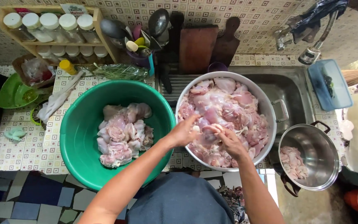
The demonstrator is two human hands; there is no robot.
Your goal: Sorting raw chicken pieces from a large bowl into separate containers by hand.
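Observation:
My left hand (183, 132) and my right hand (230, 142) meet over a big steel basin (270, 108) heaped with raw pink chicken pieces (228, 103). Both hands grip one chicken piece (209, 129) between them, just above the heap. To the left a green plastic basin (79, 124) holds a smaller pile of raw chicken (123, 133). At the right a steel pot (324, 164) with black handles contains a few chicken scraps (293, 161).
A steel sink (289, 85) lies behind the basin, with a tap (311, 54) and a blue plastic box (330, 83) beside it. A jar rack (54, 29), utensil holder (139, 41), wooden boards (206, 45) and a small green bowl (13, 93) line the tiled counter.

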